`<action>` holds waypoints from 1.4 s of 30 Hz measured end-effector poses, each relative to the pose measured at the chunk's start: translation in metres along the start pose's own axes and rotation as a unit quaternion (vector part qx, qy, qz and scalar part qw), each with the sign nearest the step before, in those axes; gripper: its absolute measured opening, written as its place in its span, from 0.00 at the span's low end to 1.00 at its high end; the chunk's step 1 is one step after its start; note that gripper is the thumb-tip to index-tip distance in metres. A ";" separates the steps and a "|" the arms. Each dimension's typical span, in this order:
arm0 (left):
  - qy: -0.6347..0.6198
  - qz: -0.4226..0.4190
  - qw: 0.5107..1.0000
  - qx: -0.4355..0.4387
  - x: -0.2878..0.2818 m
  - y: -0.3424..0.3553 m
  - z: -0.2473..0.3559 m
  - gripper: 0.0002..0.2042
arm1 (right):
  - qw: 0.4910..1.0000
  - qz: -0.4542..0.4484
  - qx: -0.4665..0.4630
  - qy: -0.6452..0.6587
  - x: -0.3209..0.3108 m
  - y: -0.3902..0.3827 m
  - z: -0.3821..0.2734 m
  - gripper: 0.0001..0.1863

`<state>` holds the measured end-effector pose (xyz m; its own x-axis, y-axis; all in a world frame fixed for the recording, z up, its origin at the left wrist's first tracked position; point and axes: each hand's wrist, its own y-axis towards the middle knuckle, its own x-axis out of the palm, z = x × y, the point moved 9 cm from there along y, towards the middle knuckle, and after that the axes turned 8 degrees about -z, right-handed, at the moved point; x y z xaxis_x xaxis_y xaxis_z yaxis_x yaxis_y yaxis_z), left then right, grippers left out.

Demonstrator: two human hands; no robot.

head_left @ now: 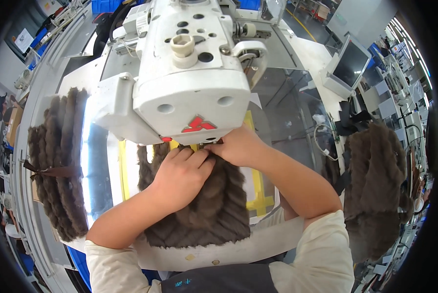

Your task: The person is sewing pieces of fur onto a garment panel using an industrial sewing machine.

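Note:
A brown fur piece [207, 215] lies in front of me, its upper edge running under the white head of an industrial sewing machine [192, 88]. My left hand [184, 177] rests on the fur with its fingers bent and close together, gripping at the upper edge. From the right, my right hand [239, 146] reaches in under the machine head. Its thumb and fingers are pinched at the same edge, touching or nearly touching the left fingertips. The machine head hides the needle area and part of the right fingers.
Yellow tape strips [259, 190] mark the white work plate on both sides of the fur. A tied bundle of fur strips [57, 166] lies at the left, more brown fur [375, 190] at the right. A small screen [351, 61] stands at the back right. Clear sheeting [297, 107] covers the table.

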<state>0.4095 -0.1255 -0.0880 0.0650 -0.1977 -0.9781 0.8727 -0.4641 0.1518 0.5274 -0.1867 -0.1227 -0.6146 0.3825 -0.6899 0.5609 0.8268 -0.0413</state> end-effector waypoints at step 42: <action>0.056 -0.010 0.994 -0.089 0.015 0.010 -0.018 0.06 | 0.995 0.066 0.075 0.023 -0.022 0.007 0.022 0.15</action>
<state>0.4281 -0.1173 -0.1035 0.0909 -0.0880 -0.9920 0.9453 -0.3057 0.1138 0.5570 -0.1986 -0.1232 -0.5525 0.5046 -0.6634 0.7124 0.6991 -0.0615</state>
